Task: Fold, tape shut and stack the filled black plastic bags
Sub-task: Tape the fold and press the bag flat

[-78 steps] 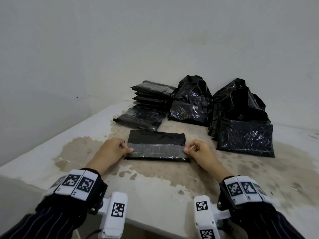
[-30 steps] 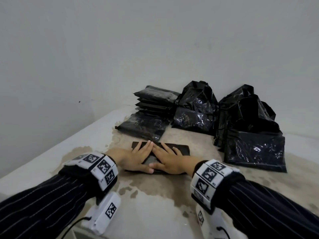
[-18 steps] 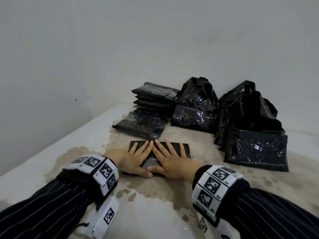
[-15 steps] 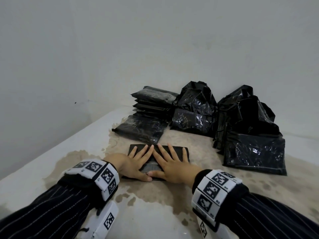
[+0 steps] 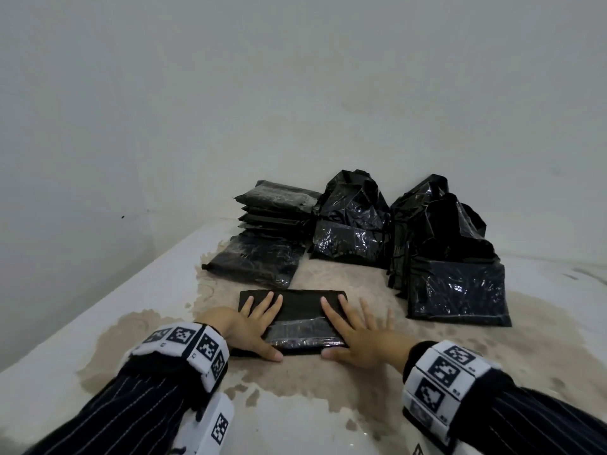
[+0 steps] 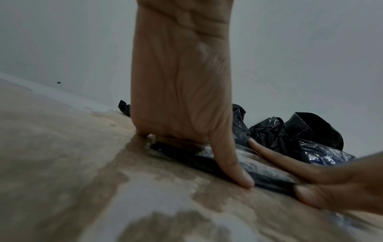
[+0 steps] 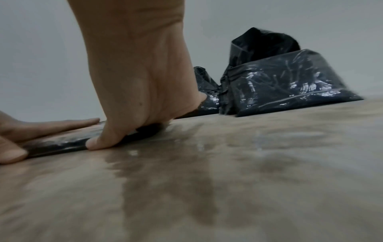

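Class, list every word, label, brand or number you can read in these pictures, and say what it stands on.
No readable text.
Wristbands: black-and-white square code markers only; the tiny print beside them is too small to read.
Folded bag and unfolded bags: no print shows.

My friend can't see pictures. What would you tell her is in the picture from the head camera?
Two hands, the left hand and the right hand, press flat on a folded black bag with clear tape along its near edge, on a stained white table. Behind it sit a stack of folded bags and crumpled unfolded bags.
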